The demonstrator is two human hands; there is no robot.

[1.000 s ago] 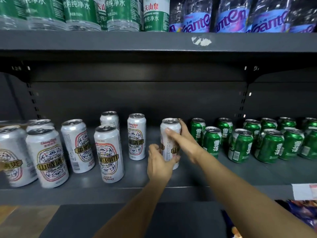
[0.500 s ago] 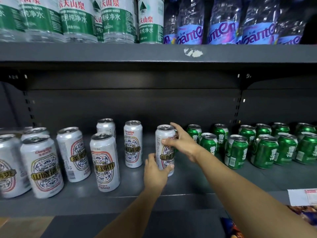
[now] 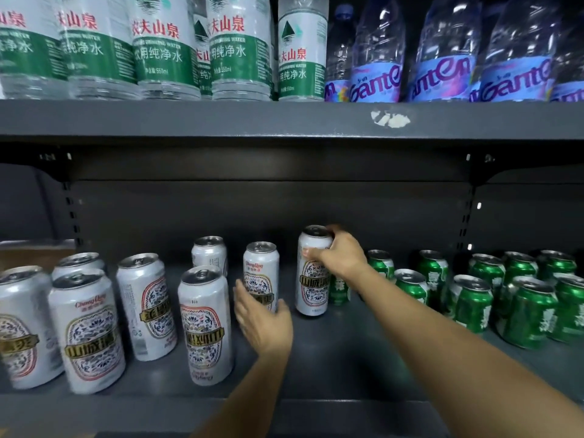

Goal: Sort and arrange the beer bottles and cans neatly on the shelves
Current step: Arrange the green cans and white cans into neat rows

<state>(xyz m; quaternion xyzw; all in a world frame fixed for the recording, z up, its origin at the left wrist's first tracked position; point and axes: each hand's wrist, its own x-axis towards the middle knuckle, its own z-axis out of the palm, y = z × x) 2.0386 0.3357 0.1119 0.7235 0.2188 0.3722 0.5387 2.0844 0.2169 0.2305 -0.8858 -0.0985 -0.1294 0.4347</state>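
1. Right hand (image 3: 339, 252): fingers curled round the top of a tall white beer can (image 3: 313, 276), gripping it near the rim. Can upright on the lower shelf (image 3: 347, 368), rightmost of the white cans, just left of the green ones.
2. Left hand (image 3: 264, 317): fingers straight and spread, holding nothing; it overlaps the base of a second white can (image 3: 260, 267), contact unclear.
3. White cans: nine in view, all upright, loosely grouped on the shelf's left half.
4. Green cans (image 3: 471, 305): roughly a dozen, shorter, clustered at right; one is partly hidden behind the gripped can.
5. Upper shelf (image 3: 221, 118): green-labelled water bottles (image 3: 164, 49) at left, about seven; blue-labelled bottles (image 3: 442, 52) at right, about five.
6. Shelving is dark grey metal with a slotted back panel.
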